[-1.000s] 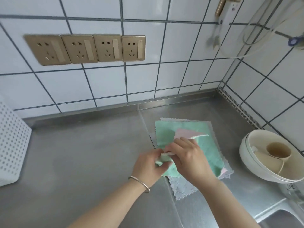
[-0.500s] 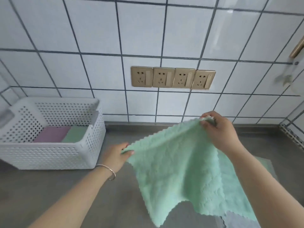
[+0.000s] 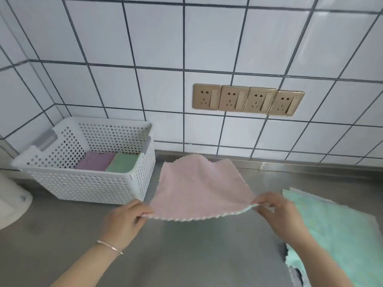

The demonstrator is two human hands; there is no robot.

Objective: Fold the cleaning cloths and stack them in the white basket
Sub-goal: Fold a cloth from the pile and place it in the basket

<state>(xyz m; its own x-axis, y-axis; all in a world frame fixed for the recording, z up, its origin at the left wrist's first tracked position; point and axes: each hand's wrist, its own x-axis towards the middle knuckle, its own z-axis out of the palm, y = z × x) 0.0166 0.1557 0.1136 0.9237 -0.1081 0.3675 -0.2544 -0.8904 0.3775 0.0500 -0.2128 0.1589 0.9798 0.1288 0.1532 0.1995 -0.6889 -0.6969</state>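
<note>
The left hand (image 3: 124, 218), a thin metal bangle (image 3: 109, 246) at its wrist, pinches the near left corner of a square pink microfibre cloth with a scalloped edge (image 3: 199, 191); the right hand (image 3: 279, 214) pinches the near right corner. Between them the cloth is stretched flat just above the counter, its far edge sagging toward the wall, and a strip of green shows along the near hem, so its underside is probably green.

Just beside the right hand lies a spread pale green cloth (image 3: 339, 230), with what seems to be a grey cloth edge (image 3: 295, 278) under it at the bottom of the view, though that part is too cropped to be sure.

To the left stands the white perforated plastic basket (image 3: 83, 183), close to the pink cloth's left edge. Inside it lie a folded purple cloth (image 3: 95, 161) and a folded green cloth (image 3: 122, 163), side by side.

As I judge it, the task is partway: two cloths are folded and stored, the pink one is only being laid out for its first fold, and at least one or two more wait on the right.

The surface is a brushed stainless steel counter (image 3: 196, 251) against a wall of white tiles with dark grout (image 3: 157, 38), which carries a row of four gold sockets (image 3: 248, 99). A white rounded object (image 3: 12, 201) sits at the far left edge.
</note>
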